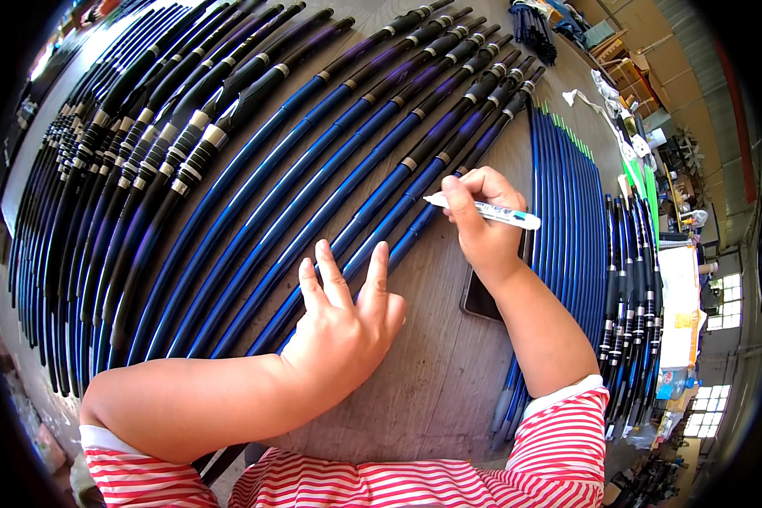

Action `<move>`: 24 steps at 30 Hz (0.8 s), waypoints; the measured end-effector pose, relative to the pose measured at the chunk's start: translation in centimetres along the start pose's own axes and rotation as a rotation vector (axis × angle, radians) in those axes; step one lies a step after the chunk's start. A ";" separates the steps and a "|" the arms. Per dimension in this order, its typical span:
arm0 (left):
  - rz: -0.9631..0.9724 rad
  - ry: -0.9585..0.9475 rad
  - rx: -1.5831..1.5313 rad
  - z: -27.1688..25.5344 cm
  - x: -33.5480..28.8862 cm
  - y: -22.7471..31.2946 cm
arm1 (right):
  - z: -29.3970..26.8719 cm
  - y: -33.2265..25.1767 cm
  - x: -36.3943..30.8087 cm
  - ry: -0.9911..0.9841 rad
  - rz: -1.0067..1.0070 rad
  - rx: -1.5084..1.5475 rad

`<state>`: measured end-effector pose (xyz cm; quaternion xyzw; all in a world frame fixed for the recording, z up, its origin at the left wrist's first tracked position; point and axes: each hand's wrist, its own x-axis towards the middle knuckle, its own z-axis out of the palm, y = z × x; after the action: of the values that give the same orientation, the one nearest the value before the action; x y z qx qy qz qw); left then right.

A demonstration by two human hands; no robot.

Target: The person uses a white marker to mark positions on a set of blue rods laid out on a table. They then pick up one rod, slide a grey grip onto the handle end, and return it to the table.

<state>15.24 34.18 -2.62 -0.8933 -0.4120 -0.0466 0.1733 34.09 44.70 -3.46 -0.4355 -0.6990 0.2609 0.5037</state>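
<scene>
A white marker pen (pixel 516 217) is pinched in my right hand (pixel 487 233). Its pale tip points left, at or just above the nearest of the blue fishing rods (pixel 368 233); contact cannot be made out. These rods lie side by side, slanting from lower left to upper right, with dark sections and metal rings at their far ends. My left hand (pixel 343 326) lies over the near rods, fingers spread and stretched, its fingertips resting on or close to them. It grips nothing.
Black-handled fishing rods (pixel 178 161) crowd the grey table (pixel 432 381) on the left. Right of my right hand lie thin blue rod sections (pixel 567 203) with green tips, then more handled rods (pixel 631 288). A phone (pixel 480 298) lies partly behind my right forearm.
</scene>
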 end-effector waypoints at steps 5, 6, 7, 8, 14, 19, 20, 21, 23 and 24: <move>0.002 0.030 0.010 0.0 0.0 0.2 | 0.0 -0.2 -0.3 0.163 -0.091 0.016; 0.008 0.026 -0.016 0.1 0.0 0.3 | 0.0 -0.5 -0.5 0.177 -0.099 -0.005; -0.002 0.035 -0.021 0.1 -0.1 0.2 | 0.1 -1.2 -0.3 0.187 -0.117 -0.015; -0.009 0.045 -0.028 0.2 -0.2 0.3 | -0.2 -2.2 -0.1 0.173 -0.139 -0.066; -0.012 -0.016 -0.005 0.0 -0.4 0.7 | -4.5 -10.2 -0.4 0.097 -0.277 -0.185; -0.009 0.059 0.094 -0.1 -0.4 0.4 | -9.1 -15.0 -7.4 0.129 0.048 -0.004; 0.091 0.181 0.058 -1.2 -0.1 -0.7 | -9.7 -16.0 -10.0 0.161 0.030 0.009; 0.171 0.254 0.025 -2.4 -0.3 -1.0 | -9.8 -16.0 -12.7 0.162 0.031 0.060; 0.124 0.132 -0.225 -5.0 0.5 0.0 | -10.6 -16.2 -16.5 0.202 0.071 0.030; 0.093 0.061 -0.345 -6.4 0.8 0.4 | -10.8 -16.0 -17.8 0.234 0.059 0.034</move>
<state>16.42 32.27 3.46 -0.9260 -0.3508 -0.1356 0.0318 40.65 20.58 4.80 -0.4749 -0.6176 0.2349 0.5813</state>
